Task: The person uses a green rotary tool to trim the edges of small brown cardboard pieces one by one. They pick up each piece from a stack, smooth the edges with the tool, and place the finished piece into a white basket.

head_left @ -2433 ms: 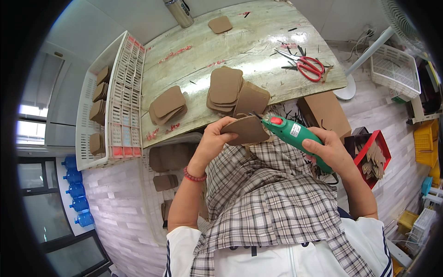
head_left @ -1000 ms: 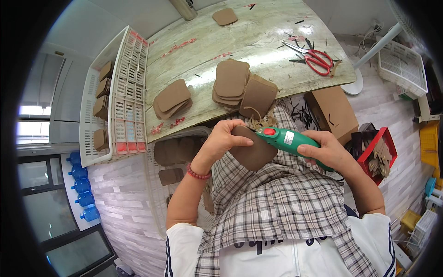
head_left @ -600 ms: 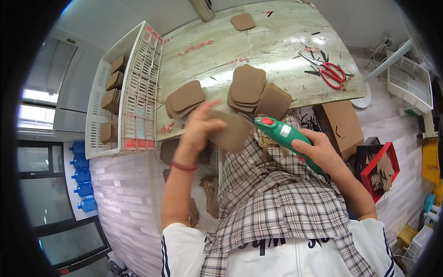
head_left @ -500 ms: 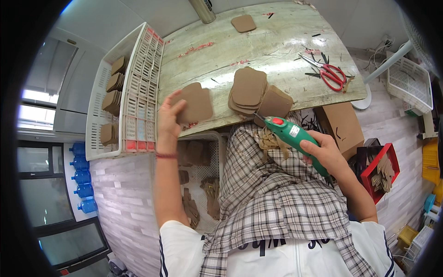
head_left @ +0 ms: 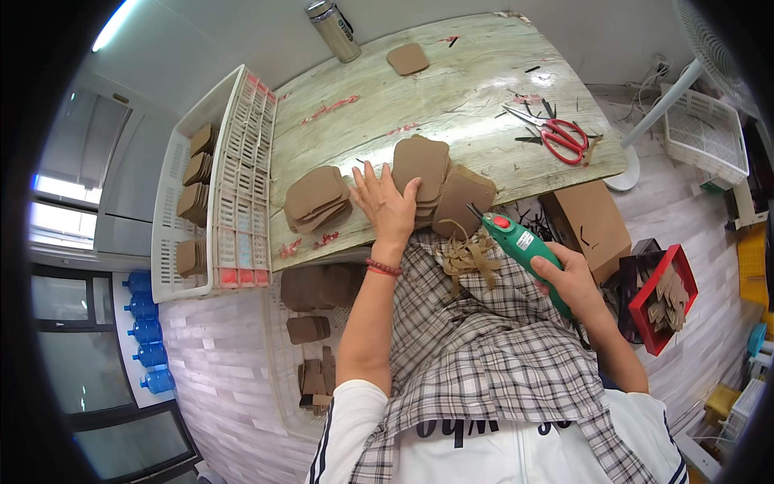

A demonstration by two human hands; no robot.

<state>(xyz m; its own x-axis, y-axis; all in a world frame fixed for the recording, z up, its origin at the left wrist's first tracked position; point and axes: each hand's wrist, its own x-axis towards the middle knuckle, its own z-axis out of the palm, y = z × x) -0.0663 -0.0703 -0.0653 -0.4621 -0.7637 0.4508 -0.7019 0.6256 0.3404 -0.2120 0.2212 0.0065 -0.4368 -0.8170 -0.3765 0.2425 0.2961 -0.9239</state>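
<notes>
My right hand (head_left: 571, 281) is wrapped round green electric scissors (head_left: 516, 240) with a red button, their dark pointed blades toward the table edge. My left hand (head_left: 385, 206) is open, fingers spread, between two piles of brown rounded pieces. Its thumb reaches the middle pile (head_left: 421, 161), though contact is hard to tell. The other pile (head_left: 316, 194) lies left of the fingers. More brown pieces (head_left: 466, 194) lean against the middle pile at the table edge, near the blades. Curly tan trimmings (head_left: 469, 256) rest on the checked apron (head_left: 476, 347) over my lap.
On the worn table (head_left: 355, 133) are red-handled scissors (head_left: 562, 139), a single brown piece (head_left: 407, 59) and dark scraps. A steel flask (head_left: 334, 34) stands behind. White crate (head_left: 242, 173) at left holds brown pieces. Cardboard box (head_left: 592, 226) and red-rimmed box (head_left: 673, 294) sit right.
My left hand has let go of a brown piece, now on the left pile, and moved right toward the middle pile. The right hand still grips the electric scissors.
</notes>
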